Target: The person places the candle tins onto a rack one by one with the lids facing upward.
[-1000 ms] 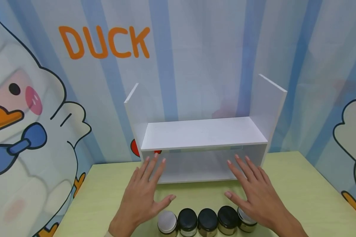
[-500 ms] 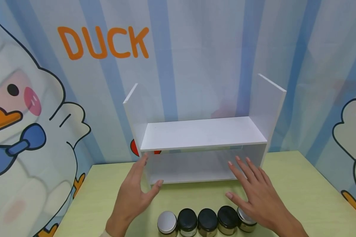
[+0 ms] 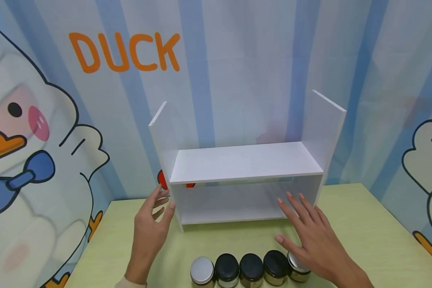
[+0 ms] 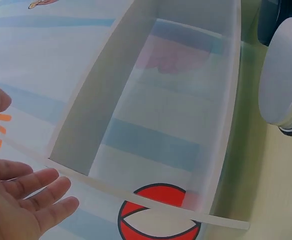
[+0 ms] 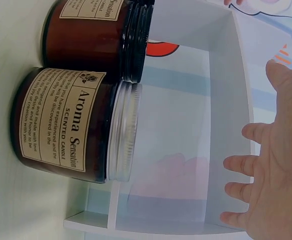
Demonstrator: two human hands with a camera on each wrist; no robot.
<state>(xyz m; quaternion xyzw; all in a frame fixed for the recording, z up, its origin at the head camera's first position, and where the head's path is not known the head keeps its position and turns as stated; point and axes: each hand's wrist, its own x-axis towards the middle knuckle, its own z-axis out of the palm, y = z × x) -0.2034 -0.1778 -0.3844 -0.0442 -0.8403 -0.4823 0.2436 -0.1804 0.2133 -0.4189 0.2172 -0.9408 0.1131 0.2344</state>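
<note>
Head view: a white shelf unit (image 3: 246, 162) stands upright toward the far edge of the bench (image 3: 363, 244), between its two far corners. Both side panels, the upper board and the lower board (image 3: 230, 206) are in place; the top edges of the panels are free, with no board across them. No goods show on either board.

Between the unit and the near edge, which is out of frame, five lidded jars stand upright in a row: a left-end jar (image 3: 202, 270) with a silver lid, three black-lidded jars (image 3: 251, 266) and a right-end jar (image 5: 68, 125) with a silver lid, labelled "Aroma Sensation scented candle" in the right wrist view.

Left hand (image 3: 151, 228): wide, thumb apart from the relaxed fingers, nothing held, beside the unit's left panel; contact cannot be confirmed. Right hand (image 3: 309, 242): wide, fingers spread, nothing held, partly above the right-end jar and before the unit's right half.

Status, by judgement: the unit is set up and the jars are lined up, so preparation appears complete. Handling appears to be at its start; no jar has been placed on a board, and any such work is outstanding.

Behind the bench hangs a striped curtain (image 3: 245, 60) with orange "DUCK" lettering (image 3: 144, 63).
</note>
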